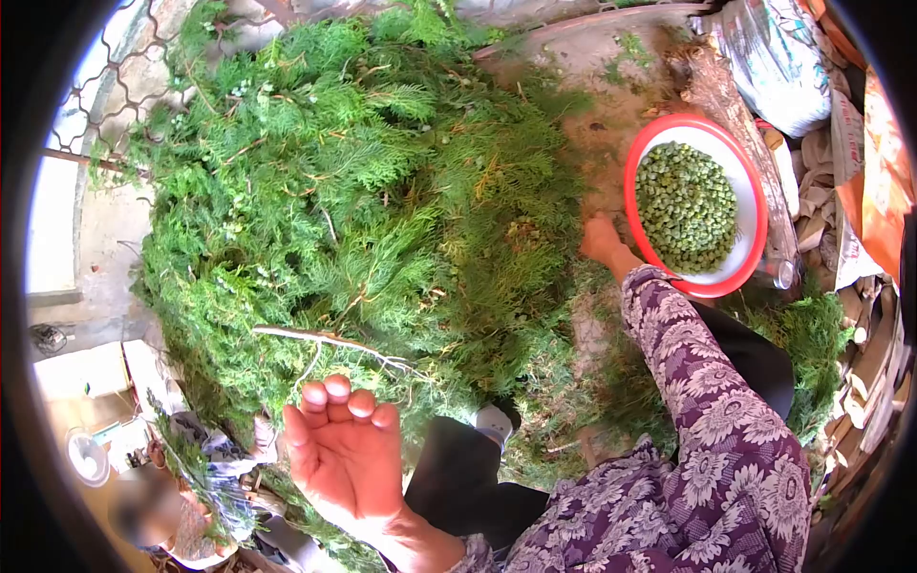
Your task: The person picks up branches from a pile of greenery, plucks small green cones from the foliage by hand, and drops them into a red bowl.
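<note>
My left hand is held palm up at the lower left, its fingers apart and slightly curled, with nothing in it. Beyond its fingertips lies a bare forked twig on a large pile of green, feathery branches. My right hand reaches down at the right edge of the pile, beside a white basin with a red rim. Small green cones or berries cover much of the basin's bottom. The right fingers are mostly hidden, and whether they hold anything does not show.
A log and white sacks lie beyond the basin. Split wood is stacked at the far right. Wire mesh stands at the upper left. A blurred round shape is at the lower left.
</note>
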A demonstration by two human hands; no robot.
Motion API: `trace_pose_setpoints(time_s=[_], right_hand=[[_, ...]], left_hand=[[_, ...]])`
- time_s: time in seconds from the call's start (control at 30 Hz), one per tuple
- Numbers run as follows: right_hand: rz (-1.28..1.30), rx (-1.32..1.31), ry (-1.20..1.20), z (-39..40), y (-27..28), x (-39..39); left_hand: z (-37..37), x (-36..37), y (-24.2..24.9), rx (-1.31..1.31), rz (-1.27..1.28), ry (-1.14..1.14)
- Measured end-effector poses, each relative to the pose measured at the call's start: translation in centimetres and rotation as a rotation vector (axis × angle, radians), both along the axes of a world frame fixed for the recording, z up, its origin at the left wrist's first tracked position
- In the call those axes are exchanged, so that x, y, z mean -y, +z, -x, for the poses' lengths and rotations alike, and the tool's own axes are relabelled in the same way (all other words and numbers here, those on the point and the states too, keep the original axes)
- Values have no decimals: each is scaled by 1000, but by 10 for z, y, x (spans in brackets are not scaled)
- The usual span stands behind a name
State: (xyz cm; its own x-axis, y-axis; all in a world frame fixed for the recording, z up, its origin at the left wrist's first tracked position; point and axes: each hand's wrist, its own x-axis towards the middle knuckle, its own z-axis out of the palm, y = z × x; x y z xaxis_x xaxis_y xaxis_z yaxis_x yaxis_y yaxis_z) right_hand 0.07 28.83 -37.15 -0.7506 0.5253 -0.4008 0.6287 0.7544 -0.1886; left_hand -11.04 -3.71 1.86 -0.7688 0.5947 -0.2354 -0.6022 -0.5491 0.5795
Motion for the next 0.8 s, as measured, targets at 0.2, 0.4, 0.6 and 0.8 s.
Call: trace_pose_setpoints(time_s=[0.2, 0.4, 0.6, 0.8], right_hand=[[141, -170, -378, -24, 14, 23], [76, -260, -461, -32, 44, 48], [40, -257, -324, -32, 66, 28], [-40, -645, -517, -42, 99, -2]], left_hand=[[15, 15, 4, -37, -38, 58], [31, 31, 0, -44, -116, 52], [37, 40, 4, 8, -163, 91], [47, 65, 5, 32, -209, 210]])
